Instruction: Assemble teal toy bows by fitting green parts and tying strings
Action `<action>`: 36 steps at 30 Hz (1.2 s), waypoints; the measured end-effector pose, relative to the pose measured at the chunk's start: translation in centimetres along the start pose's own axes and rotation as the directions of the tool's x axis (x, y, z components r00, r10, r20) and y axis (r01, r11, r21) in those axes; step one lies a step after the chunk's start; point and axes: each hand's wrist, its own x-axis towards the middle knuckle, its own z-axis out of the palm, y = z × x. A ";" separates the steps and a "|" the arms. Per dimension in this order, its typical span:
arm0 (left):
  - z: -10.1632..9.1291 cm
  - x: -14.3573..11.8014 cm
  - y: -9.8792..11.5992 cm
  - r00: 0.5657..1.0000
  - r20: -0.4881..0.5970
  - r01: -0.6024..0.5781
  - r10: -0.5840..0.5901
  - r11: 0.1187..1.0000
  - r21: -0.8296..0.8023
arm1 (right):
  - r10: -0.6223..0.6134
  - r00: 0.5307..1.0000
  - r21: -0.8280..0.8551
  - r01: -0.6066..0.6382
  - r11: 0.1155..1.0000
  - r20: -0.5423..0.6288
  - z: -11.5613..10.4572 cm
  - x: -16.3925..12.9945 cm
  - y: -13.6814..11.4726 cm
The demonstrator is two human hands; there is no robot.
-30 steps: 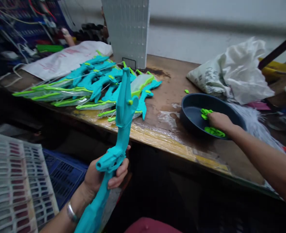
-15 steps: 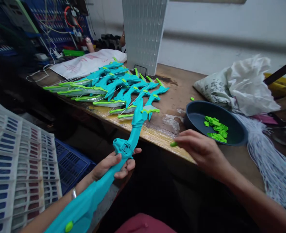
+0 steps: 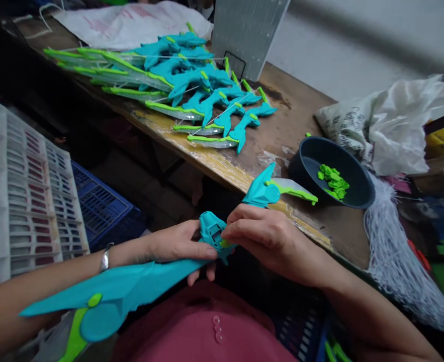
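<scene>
Right hand (image 3: 267, 231) has come in from near the bowl to the middle of the turquoise toy bow (image 3: 157, 284), and the bow now lies flatter across my front than half a second ago. Left hand (image 3: 176, 244): wrapped under and around the grip, thumb on top. Right: thumb and fingers pinching a small lime-green piece (image 3: 225, 243), mostly hidden, at the central slot.

Progress: both limbs are on the bow I hold; the green piece is at the slot but, I judge, not yet seated. No string can be made out on this bow, so stringing probably remains.

Appearance: matt turquoise plastic, angular, with round bosses near the ends, a lime button at the near one, and clear limbs edged in lime. Central housing open, dark inside.

Farther out, past the bow's far limb, a dark round bowl (image 3: 300, 168) holds more lime-green pieces (image 3: 333, 181); a white string bundle (image 3: 385, 231) hangs just beside it over the edge of the workbench (image 3: 282, 130). Beyond, overlapping on the bench: a pile of similar bows (image 3: 191, 83), white strings visible on some. Behind the pile stands a grey panel (image 3: 244, 35).
</scene>
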 end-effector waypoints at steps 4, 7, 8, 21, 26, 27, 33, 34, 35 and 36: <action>0.0 0.0 -1.1 0.999 0.033 0.014 -0.014 1.000 -0.006 | 0.020 0.999 0.056 -0.022 0.998 0.043 1.3 0.2 0.2; -0.3 0.0 -1.6 0.999 0.052 0.018 -0.018 1.000 0.012 | 0.013 0.998 0.083 -0.017 0.996 0.054 2.1 0.3 0.3; -0.3 0.0 -1.8 0.998 0.056 0.023 -0.024 1.000 0.019 | 0.012 0.999 0.082 -0.016 0.997 0.050 2.3 0.3 0.3; 0.7 0.3 -2.6 0.986 -0.159 0.076 -0.055 0.989 0.128 | 0.038 0.980 -0.029 -0.045 0.999 -0.195 6.7 -1.8 1.2; 1.2 0.8 -3.1 0.967 -0.221 0.166 -0.126 0.971 0.171 | 0.140 0.989 0.006 -0.140 0.990 -0.036 6.0 -1.9 1.8; 1.3 0.9 -3.3 0.966 -0.217 0.176 -0.139 0.972 0.159 | 0.166 0.986 0.008 -0.166 0.986 0.032 5.7 -1.8 1.9; 2.0 1.6 -5.9 0.941 -0.255 0.278 -0.224 0.940 0.198 | 0.290 0.899 0.023 -0.315 0.949 0.329 6.1 -0.8 2.1; 2.0 1.6 -6.6 0.928 -0.285 0.305 -0.238 0.927 0.217 | 0.308 0.888 0.011 -0.331 0.943 0.343 6.7 -0.8 2.2; 2.0 1.6 -7.2 0.918 -0.309 0.328 -0.247 0.913 0.243 | 0.322 0.877 0.004 -0.346 0.938 0.358 7.3 -0.8 2.3; 1.9 1.6 -7.9 0.912 -0.329 0.342 -0.245 0.897 0.281 | 0.330 0.868 0.005 -0.357 0.934 0.371 8.0 -0.9 2.4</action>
